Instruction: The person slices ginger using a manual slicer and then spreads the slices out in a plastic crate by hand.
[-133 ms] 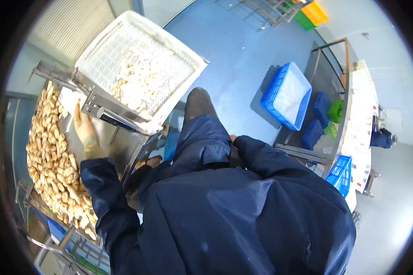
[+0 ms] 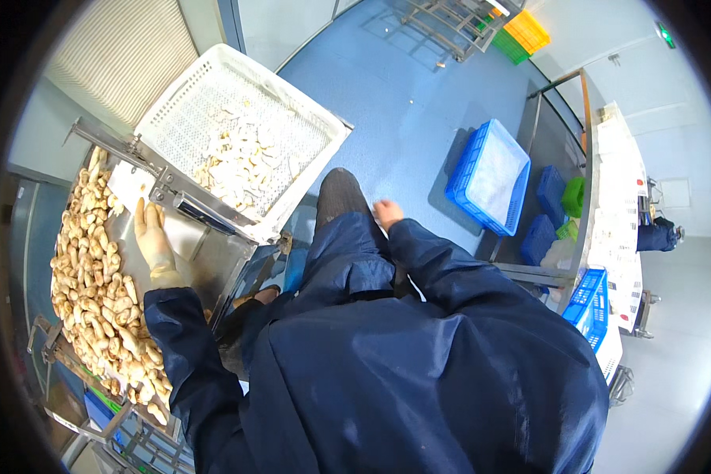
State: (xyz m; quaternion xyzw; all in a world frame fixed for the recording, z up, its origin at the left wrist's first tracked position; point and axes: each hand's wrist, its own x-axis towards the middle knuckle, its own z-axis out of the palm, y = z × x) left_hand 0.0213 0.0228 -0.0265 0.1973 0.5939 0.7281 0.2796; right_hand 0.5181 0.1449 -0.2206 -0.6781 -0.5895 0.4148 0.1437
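My left hand (image 2: 155, 246), in a pale glove, reaches over the metal tabletop (image 2: 213, 254) with its fingers stretched out. Its fingertips are beside a white plate (image 2: 129, 183) and a small brownish bit I cannot make out. Just right of them runs a hinged metal arm (image 2: 163, 178) with a dark handle (image 2: 201, 210). Whole brown-and-cream mushrooms (image 2: 107, 288) lie heaped left of this hand. Pale slices (image 2: 241, 162) lie in a white mesh crate (image 2: 300, 118) beyond the arm. Bare and loosely closed, my right hand (image 2: 387, 212) is beside my knee, with nothing visible in it.
On the blue floor to the right stands a blue crate (image 2: 458, 178) with a white liner. Past it is a metal-framed table (image 2: 579, 197) with blue and green baskets under it. A metal rack (image 2: 450, 35) and an orange crate (image 2: 527, 31) are at the far end.
My right hand has come up and forward from beside my leg, so its fingers now show. The whole view has shifted slightly; my left hand keeps nearly the same place by the metal arm.
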